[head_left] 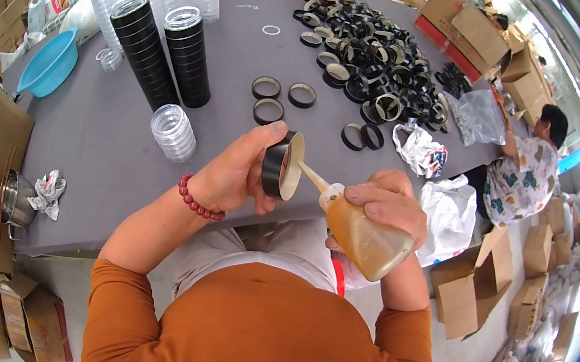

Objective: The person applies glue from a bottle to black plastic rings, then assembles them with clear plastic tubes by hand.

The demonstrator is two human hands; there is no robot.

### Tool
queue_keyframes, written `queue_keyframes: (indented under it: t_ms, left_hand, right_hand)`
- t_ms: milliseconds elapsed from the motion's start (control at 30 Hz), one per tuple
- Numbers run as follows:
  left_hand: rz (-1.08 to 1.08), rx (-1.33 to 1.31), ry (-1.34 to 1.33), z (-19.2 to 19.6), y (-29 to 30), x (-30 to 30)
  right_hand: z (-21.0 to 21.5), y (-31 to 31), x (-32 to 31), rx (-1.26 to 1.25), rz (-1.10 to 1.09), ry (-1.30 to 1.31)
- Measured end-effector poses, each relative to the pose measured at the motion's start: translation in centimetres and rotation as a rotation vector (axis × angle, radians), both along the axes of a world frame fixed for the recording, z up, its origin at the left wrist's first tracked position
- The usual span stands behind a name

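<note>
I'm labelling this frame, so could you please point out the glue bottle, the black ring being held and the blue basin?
glue bottle point(367, 241), head view, amber body
black ring point(274, 170), head view, outer band
blue basin point(49, 66), head view, inner wall

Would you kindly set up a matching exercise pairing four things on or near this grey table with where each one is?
Things:
1. black ring with tan lining
2. amber squeeze bottle
3. light blue plastic basin
4. loose heap of black rings

Places:
A. far part of the grey table
B. in the right hand
C. table's left edge
D. in the left hand

Pairs: 1-D, 2-B, 3-C, 4-A
</note>
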State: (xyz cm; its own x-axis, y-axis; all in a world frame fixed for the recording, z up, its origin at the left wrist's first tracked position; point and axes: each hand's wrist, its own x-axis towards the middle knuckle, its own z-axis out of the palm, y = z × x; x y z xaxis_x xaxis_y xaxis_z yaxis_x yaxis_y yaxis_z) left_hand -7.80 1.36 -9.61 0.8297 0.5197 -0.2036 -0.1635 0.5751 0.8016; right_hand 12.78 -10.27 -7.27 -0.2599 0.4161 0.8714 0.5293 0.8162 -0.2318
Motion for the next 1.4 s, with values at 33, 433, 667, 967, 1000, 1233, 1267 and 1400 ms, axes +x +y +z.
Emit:
queue_keyframes:
  t_ms: [33,433,667,967,1000,1233,1267,1400]
  left_hand:
    - [0.013,0.094,0.001,-0.1,0.0,-0.1]
    - [0.107,0.538,-0.013,-0.6,0.1,-1.0]
    - [0.088,0.609,-0.071,-0.5,0.1,-1.2]
    - [0.134,0.798,-0.019,-0.8,0.3,-1.1]
    - [0.126,0.799,-0.013,-0.9,0.4,-1.2]
    - [0.183,1.049,-0.044,-1.9,1.0,-1.0]
    - [0.195,1.112,-0.072,-2.1,1.1,-1.0]
    - [0.185,1.208,-0.156,-2.4,1.6,-0.9]
  right_hand:
    - [0.0,0.0,-0.1,-0.007,0.002,0.005]
    - [0.0,-0.1,-0.5,-0.064,0.04,0.084]
    - [-0.3,-0.4,-0.4,-0.177,0.09,0.197]
    - [-1.0,-0.1,0.5,-0.247,0.216,0.29]
    - [-1.1,-0.1,0.6,-0.245,0.212,0.299]
    - [-1.0,-0.2,0.7,-0.271,0.217,0.351]
    - [-1.0,-0.2,0.8,-0.281,0.228,0.355]
    - [-1.1,-0.3,1.0,-0.281,0.236,0.361]
